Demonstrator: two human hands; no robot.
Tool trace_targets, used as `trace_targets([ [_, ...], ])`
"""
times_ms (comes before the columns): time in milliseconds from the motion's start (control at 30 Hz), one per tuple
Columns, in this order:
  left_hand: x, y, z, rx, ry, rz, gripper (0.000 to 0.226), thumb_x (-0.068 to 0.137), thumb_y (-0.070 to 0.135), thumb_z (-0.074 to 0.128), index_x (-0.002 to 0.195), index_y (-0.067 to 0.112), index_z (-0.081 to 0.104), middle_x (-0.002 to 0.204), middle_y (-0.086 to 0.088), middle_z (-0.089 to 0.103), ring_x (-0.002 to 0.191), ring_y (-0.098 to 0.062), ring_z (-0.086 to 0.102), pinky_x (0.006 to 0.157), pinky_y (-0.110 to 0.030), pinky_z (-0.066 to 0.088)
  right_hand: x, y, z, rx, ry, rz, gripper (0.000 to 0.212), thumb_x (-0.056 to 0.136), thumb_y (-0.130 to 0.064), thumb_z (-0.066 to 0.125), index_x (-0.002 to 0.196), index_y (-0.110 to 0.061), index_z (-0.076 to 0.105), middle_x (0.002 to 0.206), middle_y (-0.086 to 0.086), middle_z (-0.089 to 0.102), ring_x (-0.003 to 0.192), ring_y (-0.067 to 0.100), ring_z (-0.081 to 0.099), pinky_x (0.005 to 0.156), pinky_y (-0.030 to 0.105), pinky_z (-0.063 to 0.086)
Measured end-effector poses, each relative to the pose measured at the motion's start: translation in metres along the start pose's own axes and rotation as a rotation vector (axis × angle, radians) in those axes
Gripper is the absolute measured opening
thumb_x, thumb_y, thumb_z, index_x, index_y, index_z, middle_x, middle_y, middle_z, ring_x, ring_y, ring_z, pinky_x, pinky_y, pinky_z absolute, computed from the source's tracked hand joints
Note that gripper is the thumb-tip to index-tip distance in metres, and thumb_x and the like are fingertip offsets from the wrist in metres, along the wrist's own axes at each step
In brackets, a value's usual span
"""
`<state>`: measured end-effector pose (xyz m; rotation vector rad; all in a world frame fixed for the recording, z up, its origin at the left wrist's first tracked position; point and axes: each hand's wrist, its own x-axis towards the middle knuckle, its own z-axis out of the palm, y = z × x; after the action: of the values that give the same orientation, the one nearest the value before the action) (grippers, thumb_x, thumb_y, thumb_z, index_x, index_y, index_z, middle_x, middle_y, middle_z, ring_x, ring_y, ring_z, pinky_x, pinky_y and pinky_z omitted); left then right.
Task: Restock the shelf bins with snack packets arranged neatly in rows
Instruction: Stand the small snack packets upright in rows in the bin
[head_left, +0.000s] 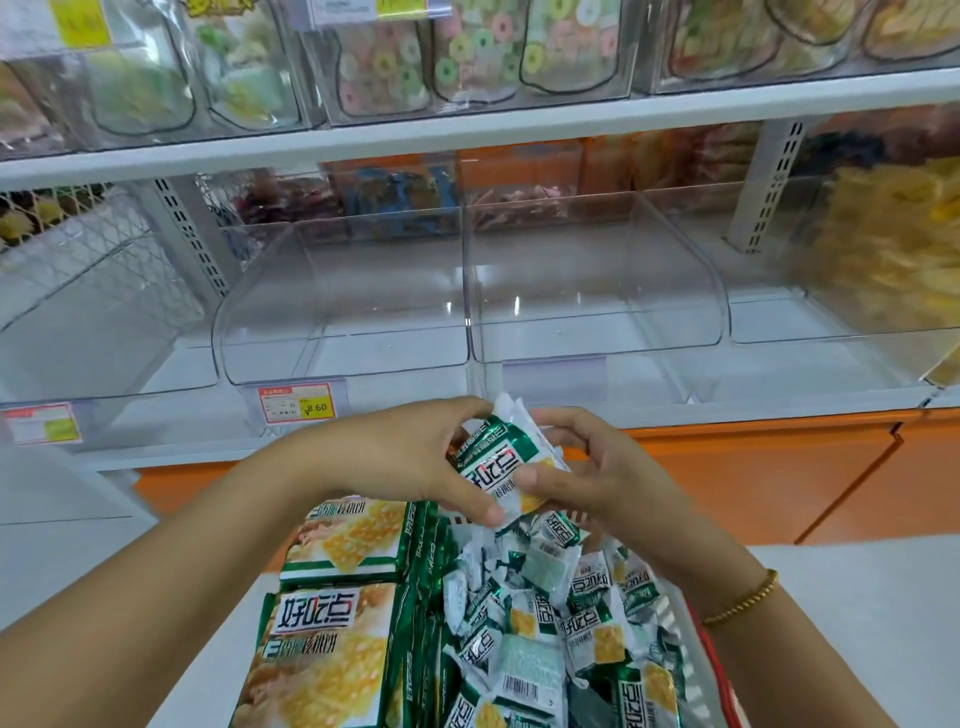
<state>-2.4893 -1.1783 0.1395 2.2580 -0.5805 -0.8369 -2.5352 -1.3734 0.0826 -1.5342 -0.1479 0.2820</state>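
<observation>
Between curled fingers (460, 500), crinkly foil packets (496, 467)

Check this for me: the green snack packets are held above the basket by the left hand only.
Not quite: both hands hold them. The head view shows the left hand and the right hand each gripping the green snack packets above the basket.

I'm in a shop: price tag (295, 403) on white shelf (519, 122), clear bins (343, 312) of bagged sweets (467, 47) above.
</observation>
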Motion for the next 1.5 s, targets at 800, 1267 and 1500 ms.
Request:
trace_targets([
  [800,0.112,-0.017,-0.075,-0.161,0.699,-0.005,0.011,0.087,0.014,0.062,0.083,0.011,0.052,0.082,-0.006,0.052,0.073,-0.028,0.058,0.075,-0.032,0.053,0.262,-0.067,-0.113,-0.978,0.200,0.242,0.066,0.062,-0.036,0.087,0.114,-0.005,0.059,0.112,0.012,0.065,0.099,0.025,0.060,0.085,0.029,0.048],
  [1267,0.114,-0.034,-0.090,-0.252,0.606,-0.006,0.040,0.080,0.028,0.073,0.116,0.017,0.059,0.089,0.012,0.061,0.050,0.001,0.057,0.055,-0.010,0.047,0.338,-0.011,-0.083,-1.068,0.379,0.043,0.076,0.061,-0.011,0.086,0.122,-0.020,0.041,0.117,0.012,0.048,0.088,0.025,0.051,0.075,0.025,0.040],
  [1500,0.113,-0.033,-0.090,-0.241,0.624,-0.007,0.040,0.080,0.030,0.073,0.116,0.018,0.059,0.090,0.011,0.062,0.063,-0.006,0.060,0.066,-0.019,0.049,0.337,-0.010,-0.080,-0.973,0.475,0.130,0.081,0.062,-0.014,0.085,0.125,-0.014,0.035,0.123,0.016,0.043,0.103,0.032,0.055,0.083,0.032,0.047],
])
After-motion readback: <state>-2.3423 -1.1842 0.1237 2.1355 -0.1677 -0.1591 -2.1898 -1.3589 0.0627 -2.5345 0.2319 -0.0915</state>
